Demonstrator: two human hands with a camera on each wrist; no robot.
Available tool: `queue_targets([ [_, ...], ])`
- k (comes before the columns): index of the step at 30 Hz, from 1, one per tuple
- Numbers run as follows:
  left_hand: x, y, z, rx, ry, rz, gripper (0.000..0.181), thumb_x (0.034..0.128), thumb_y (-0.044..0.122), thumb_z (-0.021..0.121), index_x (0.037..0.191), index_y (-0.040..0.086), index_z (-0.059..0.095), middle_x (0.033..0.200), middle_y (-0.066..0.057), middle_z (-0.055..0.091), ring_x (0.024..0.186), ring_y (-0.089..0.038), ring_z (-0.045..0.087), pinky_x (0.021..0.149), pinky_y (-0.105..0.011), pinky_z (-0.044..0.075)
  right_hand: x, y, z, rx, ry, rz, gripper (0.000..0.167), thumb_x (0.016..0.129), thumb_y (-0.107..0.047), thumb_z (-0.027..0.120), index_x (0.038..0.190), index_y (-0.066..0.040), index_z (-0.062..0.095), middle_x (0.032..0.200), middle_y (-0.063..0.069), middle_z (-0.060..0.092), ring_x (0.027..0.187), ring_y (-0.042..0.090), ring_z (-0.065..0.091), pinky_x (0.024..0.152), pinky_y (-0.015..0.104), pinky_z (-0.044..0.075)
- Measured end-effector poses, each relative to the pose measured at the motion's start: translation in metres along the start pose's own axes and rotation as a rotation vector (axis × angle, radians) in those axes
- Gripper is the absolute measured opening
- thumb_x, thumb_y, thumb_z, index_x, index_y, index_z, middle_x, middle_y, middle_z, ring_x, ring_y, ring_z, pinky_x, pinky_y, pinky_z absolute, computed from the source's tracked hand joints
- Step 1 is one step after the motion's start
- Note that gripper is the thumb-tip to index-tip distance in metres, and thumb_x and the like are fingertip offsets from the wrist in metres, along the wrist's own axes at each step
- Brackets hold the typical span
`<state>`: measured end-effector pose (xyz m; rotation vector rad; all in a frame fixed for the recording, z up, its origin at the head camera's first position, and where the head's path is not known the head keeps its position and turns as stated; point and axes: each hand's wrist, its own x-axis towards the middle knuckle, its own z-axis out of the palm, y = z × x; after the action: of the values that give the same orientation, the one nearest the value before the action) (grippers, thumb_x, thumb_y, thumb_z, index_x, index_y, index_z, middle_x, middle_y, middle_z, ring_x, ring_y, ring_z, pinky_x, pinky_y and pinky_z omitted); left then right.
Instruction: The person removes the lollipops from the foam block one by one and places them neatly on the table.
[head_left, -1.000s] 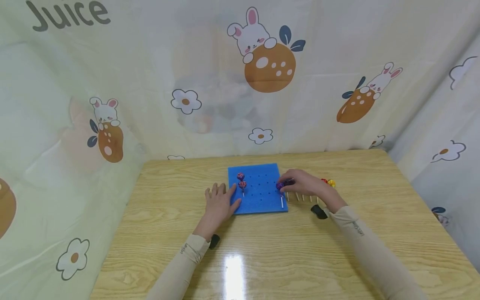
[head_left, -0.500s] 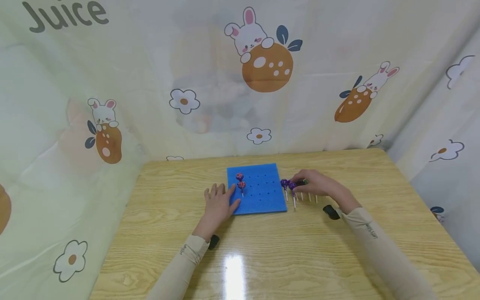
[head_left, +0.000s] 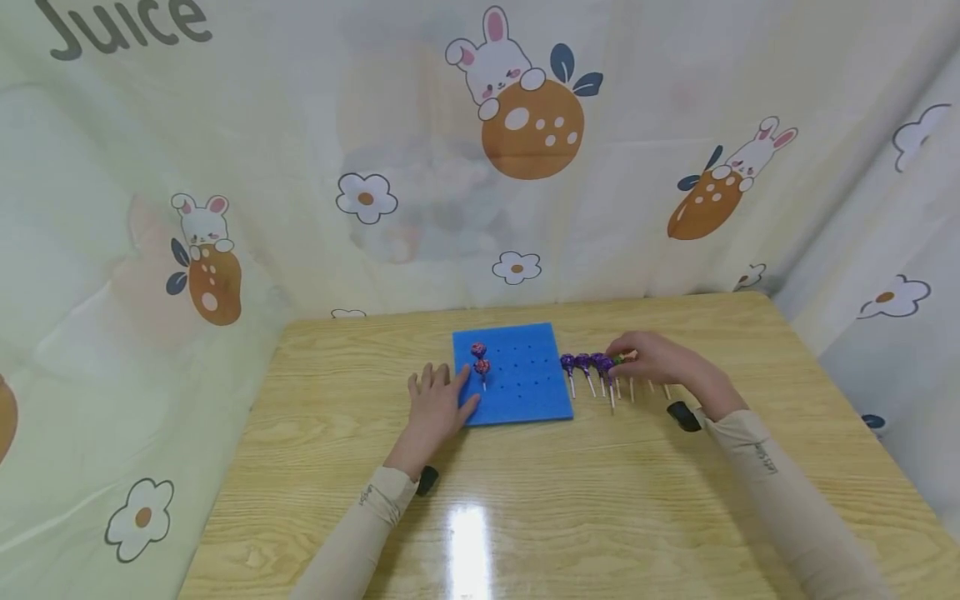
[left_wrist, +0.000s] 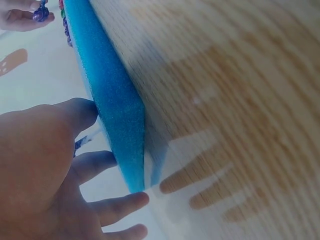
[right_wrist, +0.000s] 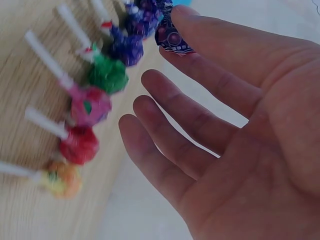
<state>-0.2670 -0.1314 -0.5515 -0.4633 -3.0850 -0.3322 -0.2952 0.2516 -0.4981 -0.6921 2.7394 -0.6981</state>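
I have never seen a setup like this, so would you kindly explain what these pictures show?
There is no machine here: a person works with two bare hands. The wide picture comes from a camera on the head, looking forward and down; the two close-ups come from cameras on each wrist. On the wooden table lies a blue board with small holes and two lollipops standing in it. A row of wrapped lollipops lies beside it. The left hand touches the board's edge; the right hand pinches a purple lollipop.

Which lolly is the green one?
The green lollipop lies between a purple lollipop and the pink lollipop; no other lollipop shown is mostly green.
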Motion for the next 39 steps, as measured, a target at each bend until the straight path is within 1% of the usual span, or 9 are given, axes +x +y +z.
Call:
queue_targets([
  [5, 0.001, 0.001, -0.001, 0.0, -0.004, -0.006, 0.058, 0.1027, 0.048, 0.051, 0.153, 0.02, 0.045, 0.152, -0.022, 0.043, 0.147, -0.049, 0.029, 0.116, -0.068, 0.02, -0.006, 0.007, -0.008, -0.04, 0.004, 0.025, 0.031, 0.095, -0.02, 0.069, 0.118, 0.0, 0.071, 0.116, 0.018, 0.068, 0.106, 0.034, 0.064, 0.089, 0.052, 0.052],
  [7, 0.001, 0.001, -0.001, 0.002, -0.011, -0.008, 0.058, 0.1026, 0.049, 0.051, 0.153, 0.021, 0.044, 0.153, -0.022, 0.043, 0.147, -0.049, 0.028, 0.116, -0.068, 0.02, -0.009, 0.009, -0.011, -0.053, -0.003, 0.037, 0.03, 0.095, -0.02, 0.07, 0.117, -0.001, 0.071, 0.115, 0.016, 0.069, 0.105, 0.032, 0.064, 0.09, 0.052, 0.051],
  [13, 0.004, 0.0, -0.001, 0.012, -0.022, -0.007, 0.059, 0.1026, 0.05, 0.05, 0.154, 0.021, 0.044, 0.153, -0.021, 0.043, 0.148, -0.048, 0.028, 0.116, -0.068, 0.02, -0.017, 0.01, -0.021, -0.082, -0.013, 0.041, 0.027, 0.095, -0.02, 0.069, 0.114, -0.001, 0.072, 0.115, 0.018, 0.07, 0.109, 0.038, 0.064, 0.093, 0.057, 0.049],
  [17, 0.004, -0.002, 0.0, 0.018, -0.028, -0.006, 0.059, 0.1031, 0.05, 0.049, 0.154, 0.022, 0.043, 0.154, -0.021, 0.042, 0.148, -0.048, 0.028, 0.116, -0.068, 0.02, -0.023, 0.012, -0.028, -0.098, -0.016, 0.039, 0.027, 0.095, -0.018, 0.07, 0.113, 0.001, 0.072, 0.114, 0.019, 0.07, 0.11, 0.042, 0.064, 0.094, 0.058, 0.049],
  [20, 0.004, -0.002, -0.001, 0.022, -0.03, -0.006, 0.059, 0.1034, 0.05, 0.048, 0.155, 0.022, 0.042, 0.154, -0.021, 0.042, 0.148, -0.048, 0.027, 0.116, -0.067, 0.02, -0.027, 0.017, -0.033, -0.116, -0.021, 0.049, 0.027, 0.094, -0.019, 0.07, 0.112, 0.001, 0.072, 0.114, 0.019, 0.071, 0.109, 0.043, 0.064, 0.094, 0.059, 0.049],
  [27, 0.003, -0.001, -0.005, 0.017, -0.02, 0.001, 0.058, 0.1032, 0.049, 0.05, 0.154, 0.021, 0.044, 0.153, -0.022, 0.043, 0.147, -0.049, 0.029, 0.116, -0.068, 0.021, -0.036, 0.042, -0.045, -0.141, -0.039, 0.128, 0.024, 0.094, -0.018, 0.07, 0.109, 0.0, 0.073, 0.114, 0.022, 0.07, 0.108, 0.047, 0.063, 0.092, 0.061, 0.049],
  [32, 0.002, -0.002, -0.004, 0.026, -0.016, 0.006, 0.058, 0.1029, 0.049, 0.05, 0.153, 0.021, 0.044, 0.152, -0.022, 0.044, 0.146, -0.049, 0.029, 0.115, -0.068, 0.022, -0.04, 0.062, -0.044, -0.158, -0.057, 0.175, 0.018, 0.092, -0.014, 0.07, 0.102, 0.0, 0.073, 0.106, 0.023, 0.072, 0.103, 0.047, 0.064, 0.09, 0.061, 0.049],
  [35, 0.002, -0.001, -0.004, 0.023, -0.011, 0.011, 0.058, 0.1027, 0.048, 0.051, 0.153, 0.02, 0.045, 0.151, -0.022, 0.045, 0.146, -0.049, 0.03, 0.115, -0.068, 0.022, -0.041, 0.07, -0.04, -0.141, -0.084, 0.227, 0.019, 0.091, -0.012, 0.07, 0.101, 0.004, 0.072, 0.104, 0.024, 0.071, 0.098, 0.044, 0.065, 0.087, 0.059, 0.051],
  [39, 0.003, -0.001, -0.004, 0.028, -0.006, 0.009, 0.058, 0.103, 0.048, 0.05, 0.153, 0.021, 0.045, 0.151, -0.022, 0.045, 0.146, -0.049, 0.029, 0.115, -0.068, 0.022, -0.039, 0.075, -0.036, -0.098, -0.088, 0.284, 0.024, 0.091, -0.012, 0.07, 0.102, 0.009, 0.069, 0.1, 0.024, 0.07, 0.089, 0.034, 0.065, 0.081, 0.052, 0.052],
])
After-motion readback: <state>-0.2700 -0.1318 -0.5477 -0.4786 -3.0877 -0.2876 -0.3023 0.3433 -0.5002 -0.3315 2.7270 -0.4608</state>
